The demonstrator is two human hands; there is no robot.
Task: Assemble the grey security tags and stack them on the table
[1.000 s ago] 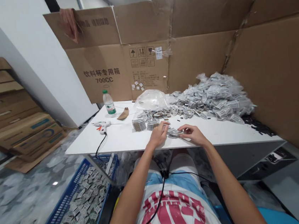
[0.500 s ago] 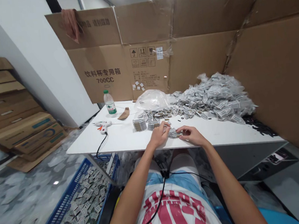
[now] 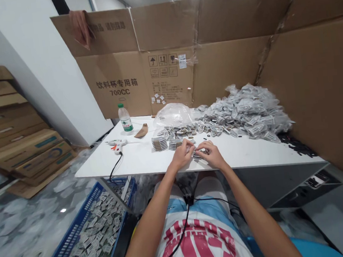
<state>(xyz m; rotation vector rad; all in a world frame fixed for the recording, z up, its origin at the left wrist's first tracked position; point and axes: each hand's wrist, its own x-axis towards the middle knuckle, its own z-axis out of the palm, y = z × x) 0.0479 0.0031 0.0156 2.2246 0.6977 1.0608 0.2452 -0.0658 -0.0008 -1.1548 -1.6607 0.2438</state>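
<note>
My left hand (image 3: 182,154) and my right hand (image 3: 210,154) rest close together near the front edge of the white table (image 3: 138,160). Both curl their fingers around a small pile of grey tags (image 3: 199,154) squeezed between them. Just beyond the hands stand neat stacks of the same tags (image 3: 160,143), and loose tags (image 3: 184,130) lie scattered behind those. A big heap of bagged tags (image 3: 246,114) fills the table's far right.
A glue gun (image 3: 116,144) with a black cord lies at the left, a green-labelled bottle (image 3: 124,118) behind it. A clear bag (image 3: 173,114) sits mid-table. Cardboard walls (image 3: 317,88) enclose the back and right. A blue basket (image 3: 92,231) of tags stands on the floor.
My right hand has slid left toward my left hand, closing the gap and pushing the small pile of tags together. The left hand has barely moved.
</note>
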